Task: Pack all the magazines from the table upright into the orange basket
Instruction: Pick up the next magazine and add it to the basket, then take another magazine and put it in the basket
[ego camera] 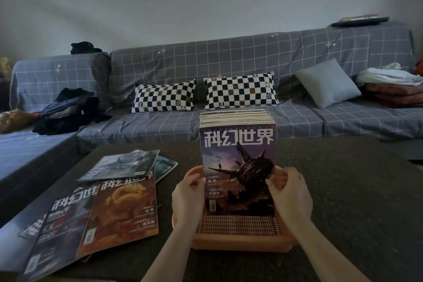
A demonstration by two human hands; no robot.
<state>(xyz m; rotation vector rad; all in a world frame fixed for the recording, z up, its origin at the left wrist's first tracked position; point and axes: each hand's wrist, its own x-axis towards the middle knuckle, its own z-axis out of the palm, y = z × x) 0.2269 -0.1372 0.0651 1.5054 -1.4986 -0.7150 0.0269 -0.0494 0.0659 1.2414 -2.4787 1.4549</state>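
My left hand (188,199) and right hand (289,197) each grip an edge of the front magazine (238,167), upright in the orange basket (240,236); loose magazines (119,210) lie left on the counter (343,190).

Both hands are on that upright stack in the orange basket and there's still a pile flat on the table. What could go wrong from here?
1. The upright stack fills only the far part of the orange basket; if the left hand and right hand release, it may tip toward the bare near end.
2. The loose magazines overlap, and one at the table's near-left corner looks to overhang; pulling one could drag others off.
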